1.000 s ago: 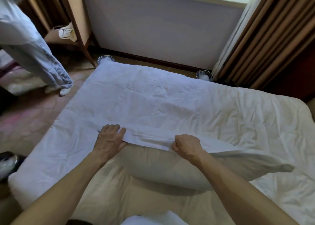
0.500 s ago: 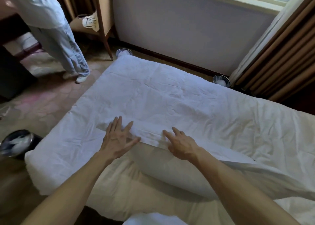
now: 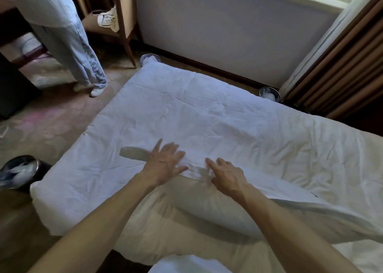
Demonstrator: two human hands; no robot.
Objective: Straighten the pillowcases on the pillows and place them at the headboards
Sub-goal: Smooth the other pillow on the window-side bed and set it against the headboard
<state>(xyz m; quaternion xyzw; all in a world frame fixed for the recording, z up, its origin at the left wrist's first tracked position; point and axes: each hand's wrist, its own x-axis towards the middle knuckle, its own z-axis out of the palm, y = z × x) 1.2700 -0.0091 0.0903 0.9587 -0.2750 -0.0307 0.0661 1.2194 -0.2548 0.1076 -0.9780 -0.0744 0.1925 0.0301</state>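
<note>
A white pillow [image 3: 217,208] lies on the near part of the bed [image 3: 207,115], its pillowcase's open hem [image 3: 196,171] running across the top. My left hand [image 3: 165,163] lies flat with spread fingers on the left end of that hem. My right hand [image 3: 226,174] rests beside it, fingers extended onto the same hem, a short gap between the two hands. A loose flap of the pillowcase [image 3: 132,152] sticks out to the left of my left hand. A second white pillow edge [image 3: 186,265] shows at the bottom.
A person in pale trousers [image 3: 78,51] stands on the floor at the far left. Bins stand at the bed's corners: a dark bin [image 3: 18,172] near left, a small bin [image 3: 150,59] far left, another small bin [image 3: 269,93] by the curtains [image 3: 335,65]. A wooden stand [image 3: 122,22] holds a shoe.
Both hands have let go of the pillowcase hem and opened flat onto it. The left hand has slid a little rightwards, closer to the right hand. The view has swung left.
</note>
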